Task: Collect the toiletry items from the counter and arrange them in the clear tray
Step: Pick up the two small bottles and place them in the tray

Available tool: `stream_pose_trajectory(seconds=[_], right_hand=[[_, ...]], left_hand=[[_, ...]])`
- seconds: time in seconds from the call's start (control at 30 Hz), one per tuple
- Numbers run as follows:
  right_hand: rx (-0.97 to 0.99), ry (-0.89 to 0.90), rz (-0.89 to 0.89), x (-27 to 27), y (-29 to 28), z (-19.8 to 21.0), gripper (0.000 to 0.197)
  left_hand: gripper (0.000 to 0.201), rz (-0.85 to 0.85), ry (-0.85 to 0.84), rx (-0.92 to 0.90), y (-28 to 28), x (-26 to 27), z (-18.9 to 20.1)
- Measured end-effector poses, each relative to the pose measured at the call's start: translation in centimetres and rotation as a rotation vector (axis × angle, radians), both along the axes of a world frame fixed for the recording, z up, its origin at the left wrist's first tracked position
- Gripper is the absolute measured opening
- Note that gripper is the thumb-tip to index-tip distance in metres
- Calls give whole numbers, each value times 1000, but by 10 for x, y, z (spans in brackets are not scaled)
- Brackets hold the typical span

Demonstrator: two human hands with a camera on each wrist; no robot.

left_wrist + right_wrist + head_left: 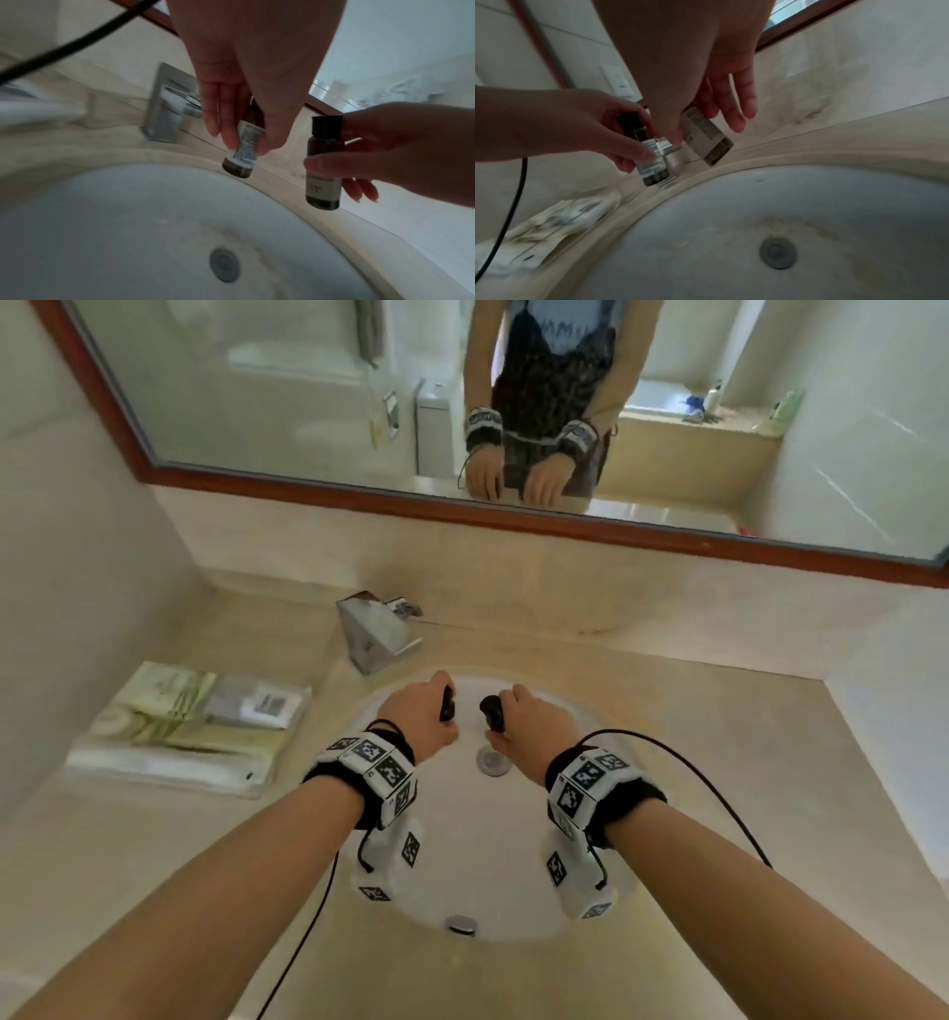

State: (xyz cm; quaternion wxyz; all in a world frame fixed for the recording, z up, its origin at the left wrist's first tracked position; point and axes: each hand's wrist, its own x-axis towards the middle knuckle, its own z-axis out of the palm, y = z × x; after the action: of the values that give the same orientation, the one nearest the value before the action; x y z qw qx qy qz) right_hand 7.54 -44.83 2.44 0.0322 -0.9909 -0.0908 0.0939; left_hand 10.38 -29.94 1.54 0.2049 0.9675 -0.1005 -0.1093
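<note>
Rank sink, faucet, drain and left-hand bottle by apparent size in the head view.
1. sink
2. faucet
3. drain and bottle: alike; hand hides part of the bottle, so unranked.

two small dark bottles, two hands, one sink, one faucet

Open air lies above the white oval sink basin, centre of the head view, where the left hand and right hand hang well clear of the bowl, each gripping a small dark bottle. The square chrome faucet stands at upper left of the basin, near the left hand. Flat green-and-white sachets in the clear tray occupy the left counter. The beige marble counter to the right of the basin lies bare. The wood-framed mirror closes off the top of the frame.
</note>
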Motion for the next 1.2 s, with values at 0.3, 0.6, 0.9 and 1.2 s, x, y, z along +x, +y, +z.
stream_pose_trajectory(seconds=[0.3,0.6,0.9,1.2], right_hand=[[22,39,317,22,145,-7,40],[20,83,477,42,233,-21,41],[9,101,453,71,260,-42,41],[-93,124,519,78,281,-57,34]], left_hand=[[46,377,-15,-138,148,-26,-3],[44,647,-14,-198,244,-24,-22],[47,798,45,-336,260,10,-47],[44,761,101,-129,284,20,-52]])
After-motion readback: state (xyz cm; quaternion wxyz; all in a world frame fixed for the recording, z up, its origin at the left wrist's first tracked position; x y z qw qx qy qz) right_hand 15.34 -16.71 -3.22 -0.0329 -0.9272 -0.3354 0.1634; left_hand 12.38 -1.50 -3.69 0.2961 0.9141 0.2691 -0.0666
